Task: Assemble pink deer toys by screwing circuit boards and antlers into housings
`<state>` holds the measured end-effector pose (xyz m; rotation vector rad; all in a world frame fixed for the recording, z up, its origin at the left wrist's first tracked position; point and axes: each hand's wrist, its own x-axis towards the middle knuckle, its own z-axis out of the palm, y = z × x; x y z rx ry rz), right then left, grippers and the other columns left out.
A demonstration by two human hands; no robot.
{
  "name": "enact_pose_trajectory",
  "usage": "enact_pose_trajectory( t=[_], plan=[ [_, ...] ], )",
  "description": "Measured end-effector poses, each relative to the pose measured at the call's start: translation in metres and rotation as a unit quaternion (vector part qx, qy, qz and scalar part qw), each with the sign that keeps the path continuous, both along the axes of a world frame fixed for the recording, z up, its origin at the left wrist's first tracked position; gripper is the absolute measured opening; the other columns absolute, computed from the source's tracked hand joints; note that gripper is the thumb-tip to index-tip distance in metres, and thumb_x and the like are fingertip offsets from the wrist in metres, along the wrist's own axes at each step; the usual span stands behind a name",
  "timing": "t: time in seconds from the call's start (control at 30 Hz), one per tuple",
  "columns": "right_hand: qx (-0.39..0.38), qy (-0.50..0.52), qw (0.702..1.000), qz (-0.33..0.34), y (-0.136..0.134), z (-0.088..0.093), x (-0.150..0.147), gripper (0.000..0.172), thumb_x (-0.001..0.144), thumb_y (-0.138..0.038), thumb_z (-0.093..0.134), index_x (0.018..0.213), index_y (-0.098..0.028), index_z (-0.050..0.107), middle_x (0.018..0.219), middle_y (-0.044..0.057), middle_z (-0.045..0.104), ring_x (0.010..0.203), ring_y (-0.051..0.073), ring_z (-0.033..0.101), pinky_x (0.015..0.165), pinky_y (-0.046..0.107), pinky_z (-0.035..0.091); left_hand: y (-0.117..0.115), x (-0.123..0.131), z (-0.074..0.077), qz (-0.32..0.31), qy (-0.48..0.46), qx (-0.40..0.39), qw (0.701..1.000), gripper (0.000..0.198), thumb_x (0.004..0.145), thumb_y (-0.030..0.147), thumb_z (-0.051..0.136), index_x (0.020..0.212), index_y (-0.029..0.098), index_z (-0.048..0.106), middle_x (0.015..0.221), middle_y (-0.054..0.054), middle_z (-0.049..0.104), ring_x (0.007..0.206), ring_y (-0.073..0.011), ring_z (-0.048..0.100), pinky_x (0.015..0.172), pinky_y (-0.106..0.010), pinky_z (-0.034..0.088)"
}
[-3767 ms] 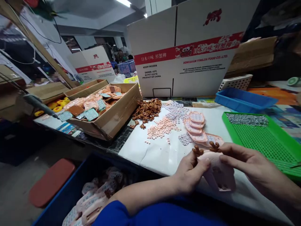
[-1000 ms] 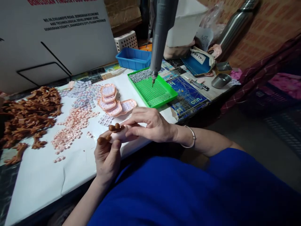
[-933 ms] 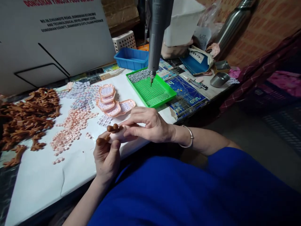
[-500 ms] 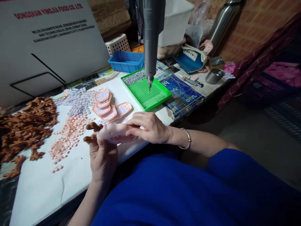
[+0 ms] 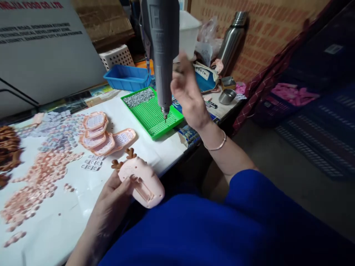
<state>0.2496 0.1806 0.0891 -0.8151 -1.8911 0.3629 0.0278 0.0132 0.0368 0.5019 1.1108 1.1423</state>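
Observation:
My left hand (image 5: 113,199) grips a pink plastic toy shell (image 5: 151,175) with brown antlers at its far end. Its back faces up, showing an uncovered battery compartment and small screw holes. My right hand (image 5: 190,98) is raised just right of a hanging grey electric screwdriver (image 5: 163,66). Its fingers are blurred but look stretched and apart, with nothing seen in them. Below the screwdriver's bit lies a green perforated tray (image 5: 146,118) with silvery screws heaped at its far end.
Pink shell halves (image 5: 95,133) overlap on the white sheet, beside small pink button parts (image 5: 47,173) and brown antler pieces (image 5: 9,147) further left. Behind stand a blue bin (image 5: 127,78), a steel bottle (image 5: 233,40) and a small metal cup (image 5: 227,96).
My right hand has left the toy and risen toward the screwdriver. My left hand has turned the toy so its battery compartment faces up. The view has shifted right.

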Motion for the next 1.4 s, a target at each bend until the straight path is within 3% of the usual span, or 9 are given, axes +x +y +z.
enact_pose_trajectory(
  t=[0.07, 0.13, 0.23, 0.33, 0.4, 0.5, 1.0, 1.17, 1.4],
  plan=[
    [-0.097, 0.049, 0.986, 0.129, 0.022, 0.002, 0.000, 0.057, 0.100, -0.050, 0.037, 0.148, -0.023, 0.021, 0.123, 0.006, 0.065, 0.122, 0.020, 0.065, 0.092, 0.036, 0.061, 0.001, 0.004, 0.001, -0.024, 0.015, -0.015, 1.000, 0.044, 0.056, 0.040, 0.095, 0.091, 0.021, 0.077, 0.083, -0.004, 0.077, 0.067, -0.0157, 0.069, 0.067, -0.021, 0.057],
    [-0.146, 0.092, 0.966, 0.193, 0.035, 0.003, -0.004, 0.062, 0.090, -0.058, 0.054, 0.138, -0.025, 0.032, 0.099, -0.002, 0.067, 0.098, 0.015, 0.071, 0.078, 0.027, 0.060, 0.006, 0.009, 0.004, -0.019, 0.027, -0.027, 0.999, 0.047, 0.055, 0.043, 0.095, 0.092, 0.020, 0.078, 0.083, -0.004, 0.077, 0.069, -0.0172, 0.069, 0.066, -0.022, 0.057],
    [-0.160, 0.140, 0.961, 0.177, 0.041, 0.006, -0.013, 0.054, 0.081, -0.064, 0.065, 0.111, -0.024, 0.048, 0.076, -0.008, 0.057, 0.067, 0.006, 0.062, 0.062, 0.020, 0.052, 0.021, 0.016, 0.010, 0.013, 0.021, -0.036, 0.999, 0.058, 0.045, 0.046, 0.098, 0.093, 0.021, 0.078, 0.084, -0.002, 0.077, 0.069, -0.0160, 0.069, 0.062, -0.020, 0.058],
    [-0.154, 0.206, 0.962, 0.097, 0.044, 0.004, -0.019, 0.051, 0.077, -0.070, 0.066, 0.091, -0.024, 0.048, 0.064, -0.010, 0.047, 0.052, 0.005, 0.048, 0.051, 0.023, 0.045, 0.038, 0.024, 0.016, 0.073, 0.004, -0.074, 0.995, 0.068, 0.024, 0.045, 0.101, 0.084, 0.022, 0.078, 0.080, -0.001, 0.077, 0.067, -0.0160, 0.069, 0.059, -0.021, 0.060],
    [-0.154, 0.227, 0.960, 0.052, 0.049, -0.001, -0.019, 0.057, 0.070, -0.074, 0.070, 0.092, -0.025, 0.051, 0.063, -0.010, 0.047, 0.049, 0.006, 0.045, 0.048, 0.024, 0.044, 0.047, 0.030, 0.019, 0.096, -0.006, -0.115, 0.989, 0.072, 0.013, 0.041, 0.101, 0.079, 0.022, 0.078, 0.076, -0.002, 0.077, 0.066, -0.0183, 0.070, 0.055, -0.023, 0.061],
    [-0.169, 0.236, 0.957, 0.026, 0.059, -0.014, -0.017, 0.061, 0.070, -0.075, 0.072, 0.097, -0.023, 0.055, 0.065, -0.010, 0.049, 0.051, 0.005, 0.047, 0.052, 0.022, 0.048, 0.051, 0.036, 0.020, 0.103, -0.016, -0.147, 0.984, 0.076, 0.010, 0.038, 0.101, 0.082, 0.023, 0.079, 0.080, -0.002, 0.079, 0.064, -0.0201, 0.072, 0.052, -0.025, 0.062],
    [-0.180, 0.265, 0.947, -0.004, 0.069, -0.034, -0.014, 0.047, 0.077, -0.063, 0.076, 0.094, -0.024, 0.056, 0.068, -0.006, 0.054, 0.054, 0.010, 0.053, 0.057, 0.027, 0.054, 0.049, 0.031, 0.002, 0.051, 0.043, -0.078, 0.995, 0.074, 0.030, 0.042, 0.100, 0.095, 0.021, 0.073, 0.084, -0.004, 0.076, 0.063, -0.0181, 0.068, 0.053, -0.024, 0.059],
    [-0.170, 0.254, 0.952, -0.020, 0.068, -0.025, -0.015, 0.043, 0.079, -0.061, 0.075, 0.092, -0.026, 0.053, 0.067, -0.007, 0.051, 0.054, 0.008, 0.052, 0.060, 0.025, 0.055, 0.048, 0.029, -0.004, 0.022, 0.033, -0.021, 0.999, 0.059, 0.050, 0.036, 0.095, 0.101, 0.021, 0.070, 0.088, -0.002, 0.076, 0.069, -0.0165, 0.069, 0.058, -0.022, 0.058],
    [-0.139, 0.280, 0.948, 0.066, 0.028, 0.010, -0.035, 0.057, 0.078, -0.077, 0.065, 0.104, -0.028, 0.057, 0.064, -0.009, 0.046, 0.052, 0.006, 0.048, 0.051, 0.022, 0.046, 0.049, 0.043, 0.004, 0.062, 0.018, -0.009, 0.998, 0.050, 0.053, 0.025, 0.087, 0.097, 0.018, 0.064, 0.082, -0.001, 0.073, 0.065, -0.0156, 0.068, 0.058, -0.022, 0.055]
  ],
)
